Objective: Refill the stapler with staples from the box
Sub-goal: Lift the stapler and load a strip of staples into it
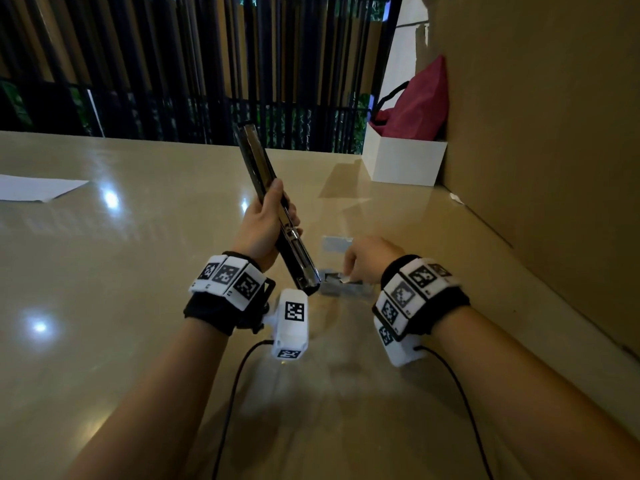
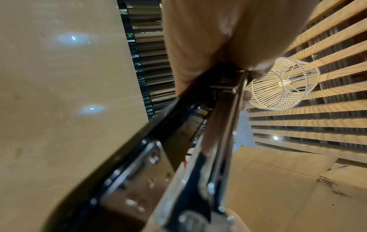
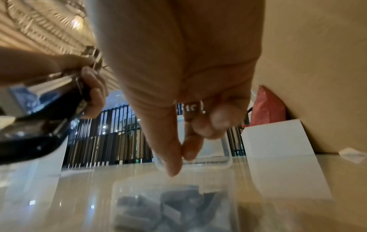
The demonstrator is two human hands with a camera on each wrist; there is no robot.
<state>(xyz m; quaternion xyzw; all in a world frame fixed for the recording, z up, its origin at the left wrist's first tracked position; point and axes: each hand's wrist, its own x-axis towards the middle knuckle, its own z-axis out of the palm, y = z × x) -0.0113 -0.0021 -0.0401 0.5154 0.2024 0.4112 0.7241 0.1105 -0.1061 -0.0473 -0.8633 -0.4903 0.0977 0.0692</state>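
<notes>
The left hand (image 1: pixel 264 223) grips the opened stapler (image 1: pixel 273 209), tilted above the surface (image 1: pixel 138 271). Just right of the stapler, the right hand (image 1: pixel 367 259) hovers over the clear staple box (image 3: pixel 174 202), thumb and forefinger pinched together; whether they hold staples is unclear.

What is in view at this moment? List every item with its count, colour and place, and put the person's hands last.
stapler: one, black and chrome, opened out flat, held up off the table.
staple box: one, clear plastic, open, on the table under the right hand.
staples: several grey strips, inside the staple box.
box lid: one, clear, on the table just beyond the staple box.
table: one, glossy beige.
paper sheet: one, white, far left of the table.
white box: one, far right of the table, against the cardboard.
red bag: one, in the white box.
cardboard panel: one, brown, upright on the right.
left hand: grips the stapler mid-body.
right hand: over the staple box, thumb and forefinger pinched; whether they hold a strip cannot be told.
</notes>
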